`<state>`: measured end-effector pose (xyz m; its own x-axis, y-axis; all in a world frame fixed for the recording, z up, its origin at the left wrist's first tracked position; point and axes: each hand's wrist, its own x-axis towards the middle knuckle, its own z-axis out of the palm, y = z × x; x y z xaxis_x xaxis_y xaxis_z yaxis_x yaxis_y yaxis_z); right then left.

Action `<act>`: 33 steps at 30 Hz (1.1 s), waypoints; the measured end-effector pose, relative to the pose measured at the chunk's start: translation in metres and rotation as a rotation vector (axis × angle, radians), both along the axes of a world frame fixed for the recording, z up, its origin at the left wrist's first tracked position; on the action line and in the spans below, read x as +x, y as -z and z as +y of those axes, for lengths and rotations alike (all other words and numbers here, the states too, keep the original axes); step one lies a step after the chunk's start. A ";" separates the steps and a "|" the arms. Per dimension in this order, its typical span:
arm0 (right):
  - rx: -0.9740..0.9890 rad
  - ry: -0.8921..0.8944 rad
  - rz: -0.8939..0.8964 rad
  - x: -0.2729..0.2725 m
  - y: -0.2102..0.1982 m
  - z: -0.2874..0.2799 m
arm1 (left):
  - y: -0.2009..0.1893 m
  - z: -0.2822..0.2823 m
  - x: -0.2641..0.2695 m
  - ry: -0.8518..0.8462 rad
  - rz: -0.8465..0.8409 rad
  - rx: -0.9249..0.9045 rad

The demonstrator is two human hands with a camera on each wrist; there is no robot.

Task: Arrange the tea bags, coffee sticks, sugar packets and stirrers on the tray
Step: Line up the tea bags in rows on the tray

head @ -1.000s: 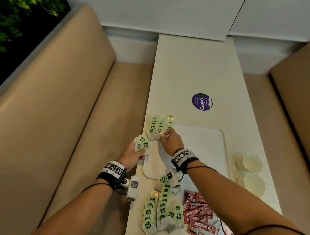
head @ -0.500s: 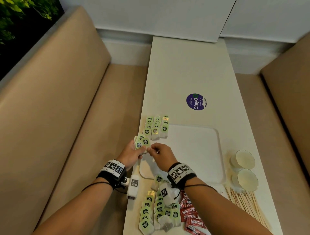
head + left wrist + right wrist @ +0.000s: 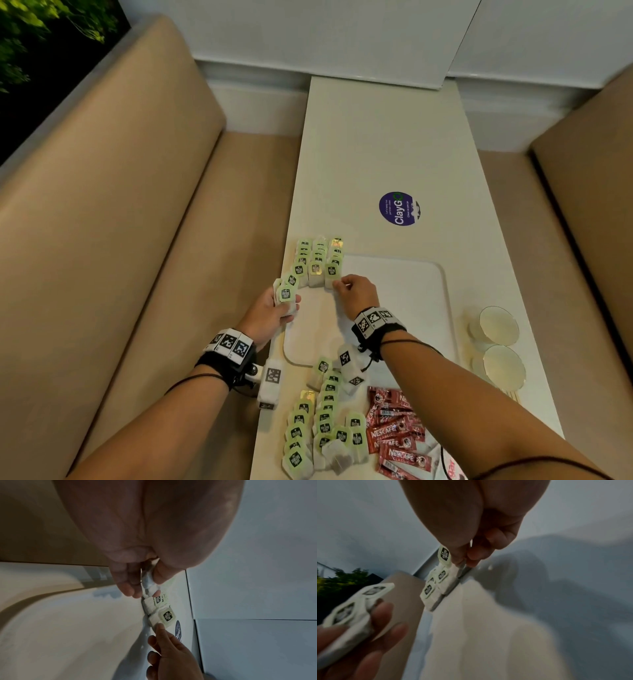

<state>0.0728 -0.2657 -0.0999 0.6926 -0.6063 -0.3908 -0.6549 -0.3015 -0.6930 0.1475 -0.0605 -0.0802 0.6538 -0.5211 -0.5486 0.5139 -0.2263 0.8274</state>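
Note:
A white tray (image 3: 404,308) lies on the table. Three short rows of green-tagged tea bags (image 3: 318,260) stand at its far left corner. My left hand (image 3: 274,308) grips a small stack of tea bags (image 3: 286,294) just left of the tray; in the left wrist view the stack (image 3: 150,582) sits between thumb and fingers. My right hand (image 3: 339,284) pinches one tea bag (image 3: 444,555) and holds it at the near end of the right row (image 3: 435,586). Loose tea bags (image 3: 322,428) and red coffee sticks (image 3: 394,435) lie nearer me.
Two shallow paper cups (image 3: 498,325) stand right of the tray, with stirrer ends (image 3: 510,395) just showing beside my right arm. A purple round sticker (image 3: 399,209) marks the table farther off. Beige benches flank the narrow table on both sides.
Half a second ago my right hand was at the left hand's stack; it has now moved forward to the rows with one tea bag. The left hand stays put.

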 end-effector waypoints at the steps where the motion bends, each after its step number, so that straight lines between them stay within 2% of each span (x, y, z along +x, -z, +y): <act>1: 0.005 0.012 0.011 -0.001 0.002 -0.001 | 0.000 0.000 0.000 0.019 -0.023 0.007; 5: -0.019 0.032 0.049 -0.001 0.008 -0.003 | 0.003 0.001 0.001 0.037 -0.054 0.025; 10: -0.041 0.056 0.072 0.003 0.010 -0.002 | 0.007 0.000 0.003 -0.032 0.010 0.046; 13: -0.052 0.066 0.080 0.003 0.011 -0.001 | 0.012 0.000 0.012 -0.018 0.028 0.080; 21: -0.036 0.081 0.062 -0.001 0.017 0.000 | 0.014 -0.017 0.030 0.077 -0.063 0.191; 33: -0.051 0.095 0.086 0.002 0.016 -0.006 | 0.009 -0.021 0.040 0.107 -0.130 0.192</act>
